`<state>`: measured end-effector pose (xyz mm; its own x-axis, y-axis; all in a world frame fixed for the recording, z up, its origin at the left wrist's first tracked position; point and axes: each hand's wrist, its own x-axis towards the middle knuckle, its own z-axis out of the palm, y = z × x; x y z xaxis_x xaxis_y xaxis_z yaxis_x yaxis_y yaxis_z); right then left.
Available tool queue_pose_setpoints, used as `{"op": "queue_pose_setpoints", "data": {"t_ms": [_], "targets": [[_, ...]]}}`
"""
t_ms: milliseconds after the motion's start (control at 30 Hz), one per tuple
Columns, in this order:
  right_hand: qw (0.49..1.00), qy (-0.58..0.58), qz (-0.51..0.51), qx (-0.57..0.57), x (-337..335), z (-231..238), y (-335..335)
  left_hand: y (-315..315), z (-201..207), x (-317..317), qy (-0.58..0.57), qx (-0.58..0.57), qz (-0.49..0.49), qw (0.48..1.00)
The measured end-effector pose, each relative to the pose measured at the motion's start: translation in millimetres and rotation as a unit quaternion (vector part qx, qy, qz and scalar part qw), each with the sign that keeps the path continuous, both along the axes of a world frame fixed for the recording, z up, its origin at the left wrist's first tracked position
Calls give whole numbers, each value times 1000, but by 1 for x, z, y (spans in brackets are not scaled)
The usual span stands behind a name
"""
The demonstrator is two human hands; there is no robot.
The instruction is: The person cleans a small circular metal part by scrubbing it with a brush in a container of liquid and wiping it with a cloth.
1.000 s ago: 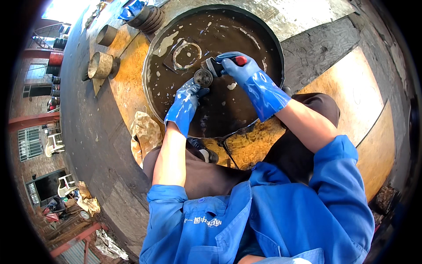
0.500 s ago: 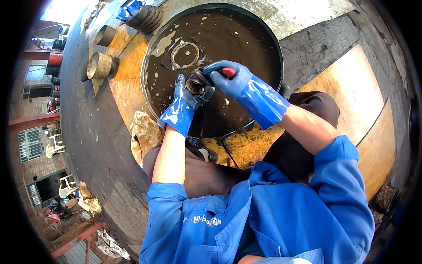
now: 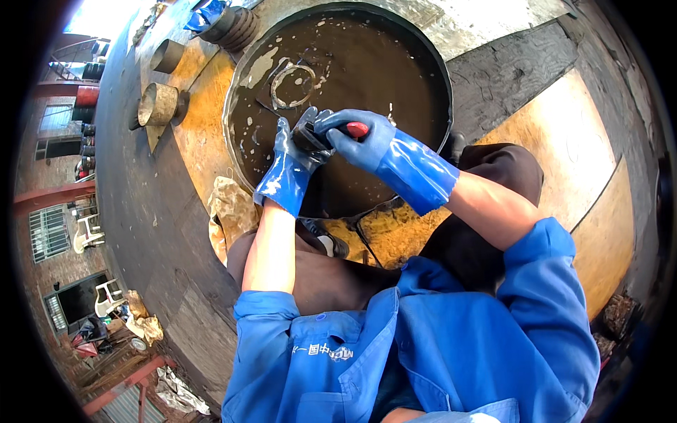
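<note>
In blue rubber gloves, both my hands meet over a wide round tub (image 3: 450,99) of murky brown liquid. My left hand (image 3: 289,163) is wrapped round a dark, wet, hollow round part (image 3: 307,138), which is partly hidden by the fingers. From the right, my right hand (image 3: 368,138) closes over a red-handled tool (image 3: 357,130). Its working end lies against the dark part and is mostly covered by my fingers, so its kind does not show. A pale ring (image 3: 276,90) lies in the liquid just beyond my left hand.
Short metal cylinders (image 3: 157,106) stand on the boards left of the tub, and a ribbed stack (image 3: 236,29) stands at its far left rim. A crumpled tan cloth (image 3: 229,211) lies by my left knee. My legs flank the tub's near side.
The dark part has been tilted, so its open end no longer faces up. My right hand has shifted slightly left and down with the tool. The ring has drifted a little.
</note>
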<state>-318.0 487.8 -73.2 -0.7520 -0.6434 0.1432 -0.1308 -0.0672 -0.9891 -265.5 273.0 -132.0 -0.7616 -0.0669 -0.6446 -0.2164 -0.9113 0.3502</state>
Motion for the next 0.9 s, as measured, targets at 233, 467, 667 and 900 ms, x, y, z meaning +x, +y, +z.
{"op": "queue_pose_setpoints", "data": {"t_ms": [233,467,667,900], "targets": [[998,-49,-43,15,-10,-3,-6,17,13,-3,-85,-95,46,991],[986,-133,-56,87,-25,-9,-11,-9,-11,1,-32,-74,16,997],[956,-194,-138,171,-60,-32,-6,0,10,-2,-88,-128,-20,988],[954,-292,11,-72,-28,-7,-13,-10,-4,1,-110,-160,15,981]]}}
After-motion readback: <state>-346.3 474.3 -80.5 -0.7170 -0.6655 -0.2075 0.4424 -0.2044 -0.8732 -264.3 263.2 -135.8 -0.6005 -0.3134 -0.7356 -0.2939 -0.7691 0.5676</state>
